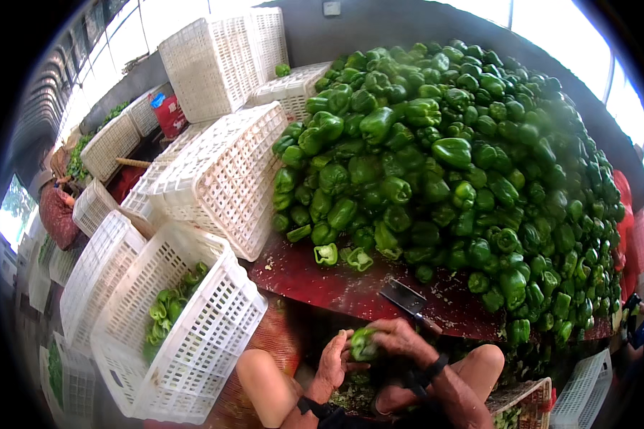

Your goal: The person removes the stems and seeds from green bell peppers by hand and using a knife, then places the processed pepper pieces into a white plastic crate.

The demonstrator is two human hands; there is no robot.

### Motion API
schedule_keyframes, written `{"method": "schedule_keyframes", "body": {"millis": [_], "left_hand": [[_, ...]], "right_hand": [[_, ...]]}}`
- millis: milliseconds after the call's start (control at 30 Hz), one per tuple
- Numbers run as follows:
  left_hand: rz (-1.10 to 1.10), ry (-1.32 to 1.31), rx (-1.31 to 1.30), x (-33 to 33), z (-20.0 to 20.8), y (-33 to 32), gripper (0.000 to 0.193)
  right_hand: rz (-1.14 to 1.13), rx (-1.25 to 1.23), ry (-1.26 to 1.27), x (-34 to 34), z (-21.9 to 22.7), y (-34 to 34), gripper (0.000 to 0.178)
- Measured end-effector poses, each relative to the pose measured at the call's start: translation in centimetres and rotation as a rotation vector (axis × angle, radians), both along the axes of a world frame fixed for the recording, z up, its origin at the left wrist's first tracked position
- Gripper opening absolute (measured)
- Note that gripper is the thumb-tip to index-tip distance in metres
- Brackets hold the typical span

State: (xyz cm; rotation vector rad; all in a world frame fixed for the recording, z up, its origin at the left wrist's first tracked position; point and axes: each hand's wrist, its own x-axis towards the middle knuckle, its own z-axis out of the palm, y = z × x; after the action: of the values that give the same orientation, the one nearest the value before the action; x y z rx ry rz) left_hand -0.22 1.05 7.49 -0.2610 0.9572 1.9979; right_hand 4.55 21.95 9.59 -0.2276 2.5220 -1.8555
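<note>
Low in front of me, between my knees, a green bell pepper (363,345) is held up in both hands. My left hand (330,362) closes on its left side, fingers partly under it. From the right, my right hand (406,339) grips the pepper's upper side; some of its fingertips are hidden. Just beyond, a broad-bladed knife (403,294) lies on the red surface (302,284), its handle toward me. Cut pepper pieces (326,254) rest there, pale insides showing. Behind them rises a big heap of whole green peppers (436,171).
To my left, a white plastic crate (193,336) tilts toward me with green pepper pieces inside. Upturned white crates (225,179) stand beside the heap. More crates (583,393) are at lower right. A person (56,211) sits far left.
</note>
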Motion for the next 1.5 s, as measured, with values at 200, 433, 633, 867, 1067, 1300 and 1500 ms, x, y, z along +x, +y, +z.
{"method": "schedule_keyframes", "body": {"millis": [200, 433, 633, 867, 1067, 1300, 1500], "left_hand": [[-0.045, 0.490, -0.330, 1.8, -5.6, 0.5, 0.034], [-0.206, 0.771, -0.732, 3.4, -4.1, 0.9, 0.033], [0.055, 1.359, -0.669, 4.3, -1.4, 2.8, 0.032], [-0.035, 1.487, -0.645, 4.0, -1.4, 1.9, 0.028], [-0.131, 1.536, -0.651, 3.8, -2.2, 1.4, 0.017], [0.024, 0.948, -0.566, 1.7, -2.3, 1.5, 0.019], [0.056, 0.379, -0.234, 0.2, -3.4, 0.4, 0.012]], "right_hand": [[-0.500, 0.308, -0.050, 3.5, -2.1, -7.3, 0.021], [-0.347, 0.507, -0.151, 4.9, -3.3, -6.1, 0.023], [-0.476, -0.142, -0.412, 5.5, -4.0, -5.5, 0.043], [-0.420, -0.273, -0.314, 4.6, -7.0, -6.3, 0.031], [-0.451, 0.032, -0.043, 4.5, -10.2, -7.8, 0.029], [-0.376, 0.114, -0.118, 4.9, -6.5, -7.4, 0.018], [-0.412, -0.306, -0.287, 5.9, -0.7, -6.1, 0.042]]}}
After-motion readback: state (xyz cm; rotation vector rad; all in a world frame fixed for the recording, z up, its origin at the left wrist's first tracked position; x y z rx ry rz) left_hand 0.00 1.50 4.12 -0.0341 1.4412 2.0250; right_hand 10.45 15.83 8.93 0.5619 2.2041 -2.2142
